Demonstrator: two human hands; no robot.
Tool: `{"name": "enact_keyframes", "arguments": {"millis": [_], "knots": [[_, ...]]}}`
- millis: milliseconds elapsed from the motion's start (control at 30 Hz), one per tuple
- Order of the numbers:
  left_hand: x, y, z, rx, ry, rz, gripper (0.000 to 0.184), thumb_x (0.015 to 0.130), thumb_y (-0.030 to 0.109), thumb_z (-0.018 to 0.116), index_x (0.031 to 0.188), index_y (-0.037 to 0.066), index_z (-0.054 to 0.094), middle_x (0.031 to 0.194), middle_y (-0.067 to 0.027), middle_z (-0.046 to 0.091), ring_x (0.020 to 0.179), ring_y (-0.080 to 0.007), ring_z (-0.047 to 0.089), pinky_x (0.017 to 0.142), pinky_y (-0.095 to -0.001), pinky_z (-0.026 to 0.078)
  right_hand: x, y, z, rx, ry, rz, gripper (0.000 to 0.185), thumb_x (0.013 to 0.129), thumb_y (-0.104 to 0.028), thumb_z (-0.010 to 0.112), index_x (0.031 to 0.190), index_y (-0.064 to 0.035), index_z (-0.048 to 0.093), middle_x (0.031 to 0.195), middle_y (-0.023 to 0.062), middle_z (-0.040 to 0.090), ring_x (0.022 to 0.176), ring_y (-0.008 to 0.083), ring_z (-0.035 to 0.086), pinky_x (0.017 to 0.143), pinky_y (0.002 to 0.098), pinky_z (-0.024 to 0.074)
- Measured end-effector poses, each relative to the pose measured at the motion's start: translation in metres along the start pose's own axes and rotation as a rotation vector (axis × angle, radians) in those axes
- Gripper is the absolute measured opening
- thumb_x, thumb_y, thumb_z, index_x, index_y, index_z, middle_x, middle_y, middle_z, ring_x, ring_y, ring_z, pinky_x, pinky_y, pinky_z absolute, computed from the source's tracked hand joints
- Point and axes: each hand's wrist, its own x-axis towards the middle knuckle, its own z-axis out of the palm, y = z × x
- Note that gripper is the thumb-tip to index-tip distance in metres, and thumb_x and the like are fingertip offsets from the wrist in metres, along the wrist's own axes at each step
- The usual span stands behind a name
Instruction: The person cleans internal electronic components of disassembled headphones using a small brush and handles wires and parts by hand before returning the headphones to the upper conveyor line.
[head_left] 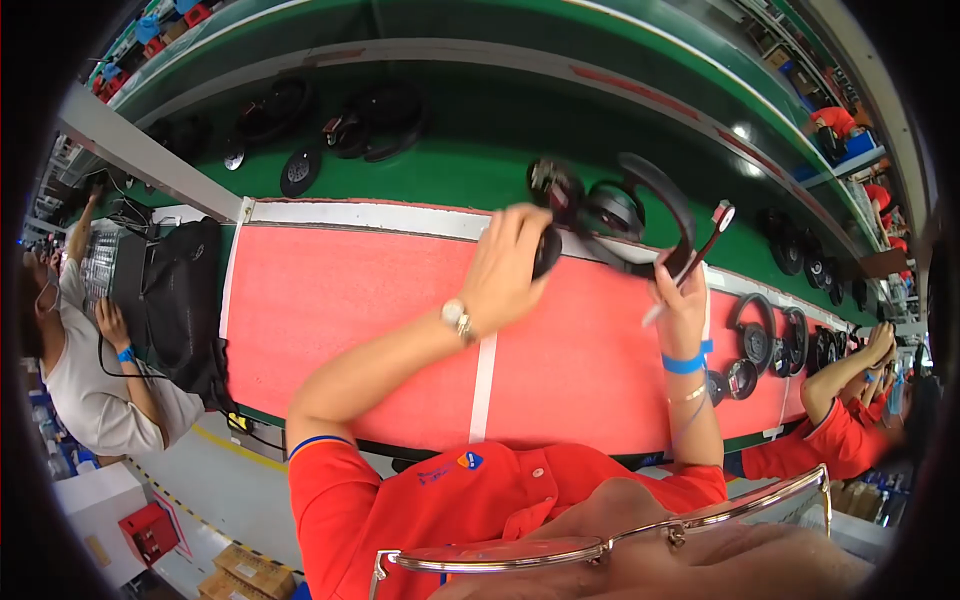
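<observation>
My left hand [508, 262], with a watch on its wrist, is closed round a dark round ear cup [547, 252] over the bench's back edge. My right hand [682, 300], wearing a blue wrist strap [686, 360], grips a black headphone headband [672, 200] at its lower end. Rising from the same hand is a slim dark-red stick with a pale head [722, 215]; its kind is unclear. Between the hands hangs another ear cup [612, 210], cushion in view. A further ear cup with exposed inner parts [556, 188] is blurred beside it.
Behind the red bench mat [350, 310] runs a green conveyor [460, 185] carrying headphone parts [380, 125]. More headphones [755, 330] lie to the right. A black bag [182, 280] and a person in white [110, 370] are at left; a person in red [835, 440] works at right.
</observation>
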Motion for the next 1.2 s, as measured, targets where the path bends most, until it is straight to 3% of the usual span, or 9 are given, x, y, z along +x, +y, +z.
{"name": "enact_keyframes", "arguments": {"millis": [167, 200, 333, 533, 700, 733, 833, 1000, 1200], "knots": [[0.065, -0.032, 0.035, 0.205, 0.031, -0.205, 0.050, 0.069, 0.007, 0.070, 0.115, 0.000, 0.051, 0.114, -0.0183, 0.050, 0.106, -0.0358, 0.048, 0.088, -0.0443, 0.044, 0.052, 0.048, -0.009, -0.580, 0.052, -0.581, 0.017, 0.078, 0.009, 0.060, 0.093, 0.0005, 0.056, 0.093, 0.0003, 0.054, 0.076, 0.0072, 0.045, 0.067, 0.0195, 0.0366], [0.075, -0.037, 0.041, 0.299, -0.020, -0.255, 0.050, 0.069, 0.009, 0.071, 0.115, 0.001, 0.052, 0.113, -0.0185, 0.051, 0.105, -0.0359, 0.048, 0.087, -0.0441, 0.044, 0.054, 0.042, 0.000, -0.656, 0.042, -0.576, 0.022, 0.071, 0.011, 0.061, 0.092, 0.0029, 0.059, 0.091, 0.0070, 0.056, 0.079, 0.0199, 0.053, 0.071, 0.0263, 0.0424], [0.092, -0.037, 0.054, 0.358, -0.035, -0.296, 0.052, 0.068, 0.014, 0.075, 0.113, 0.000, 0.053, 0.110, -0.0193, 0.052, 0.105, -0.0362, 0.048, 0.087, -0.0432, 0.044, 0.068, 0.039, -0.001, -0.625, 0.081, -0.487, 0.015, 0.080, 0.002, 0.066, 0.094, 0.0008, 0.060, 0.083, 0.0034, 0.055, 0.074, 0.0132, 0.053, 0.067, 0.0238, 0.0418], [0.116, -0.046, 0.084, 0.276, 0.096, -0.166, 0.071, 0.061, 0.031, 0.085, 0.114, -0.002, 0.052, 0.111, -0.0209, 0.052, 0.105, -0.0365, 0.048, 0.091, -0.0426, 0.045, 0.108, 0.047, -0.024, 0.189, 0.298, -0.044, 0.021, 0.088, -0.016, 0.068, 0.081, -0.0079, 0.050, 0.059, -0.0062, 0.037, 0.044, 0.0031, 0.029, 0.041, 0.0211, 0.0207], [0.120, -0.062, 0.105, 0.103, 0.159, -0.029, 0.085, 0.060, 0.033, 0.085, 0.125, -0.002, 0.045, 0.127, -0.0247, 0.041, 0.123, -0.0415, 0.036, 0.102, -0.0453, 0.039, 0.134, 0.093, -0.075, 0.377, 0.492, 0.063, 0.016, 0.092, -0.012, 0.060, 0.103, -0.0032, 0.054, 0.070, 0.0007, 0.054, 0.054, 0.0092, 0.049, 0.044, 0.0208, 0.0307], [0.120, -0.062, 0.103, 0.107, 0.156, -0.050, 0.085, 0.060, 0.033, 0.085, 0.125, -0.002, 0.045, 0.127, -0.0247, 0.041, 0.123, -0.0415, 0.036, 0.102, -0.0453, 0.039, 0.132, 0.092, -0.080, 0.354, 0.398, 0.037, 0.029, 0.093, -0.010, 0.057, 0.120, -0.0044, 0.049, 0.093, 0.0076, 0.060, 0.074, 0.0145, 0.062, 0.052, 0.0213, 0.0392], [0.121, -0.066, 0.098, 0.293, 0.160, -0.081, 0.072, 0.066, 0.036, 0.081, 0.121, 0.001, 0.051, 0.128, -0.0236, 0.042, 0.127, -0.0404, 0.033, 0.108, -0.0545, 0.027, 0.113, 0.072, -0.050, 0.127, 0.581, -0.145, 0.052, 0.094, -0.009, 0.052, 0.142, -0.0086, 0.033, 0.142, 0.0151, 0.034, 0.110, 0.0175, 0.056, 0.070, 0.0230, 0.0435], [0.119, -0.094, 0.033, 0.710, 0.059, -0.375, 0.065, 0.076, 0.049, 0.067, 0.122, 0.004, 0.054, 0.134, -0.0214, 0.043, 0.131, -0.0400, 0.031, 0.105, -0.0679, 0.016, 0.098, 0.058, -0.022, -0.056, 0.499, -0.369, 0.043, 0.096, -0.013, 0.051, 0.136, -0.0067, 0.039, 0.123, 0.0124, 0.051, 0.086, 0.0108, 0.056, 0.061, 0.0197, 0.0392], [0.060, -0.182, -0.086, 0.784, 0.236, -0.623, 0.061, 0.077, 0.031, 0.057, 0.132, 0.007, 0.048, 0.141, -0.0236, 0.039, 0.136, -0.0439, 0.024, 0.107, -0.0657, 0.013, 0.090, 0.058, -0.004, -0.199, 0.241, -0.320, 0.029, 0.097, -0.014, 0.051, 0.123, -0.0023, 0.050, 0.119, 0.0052, 0.055, 0.070, 0.0050, 0.053, 0.050, 0.0181, 0.0334]]}}
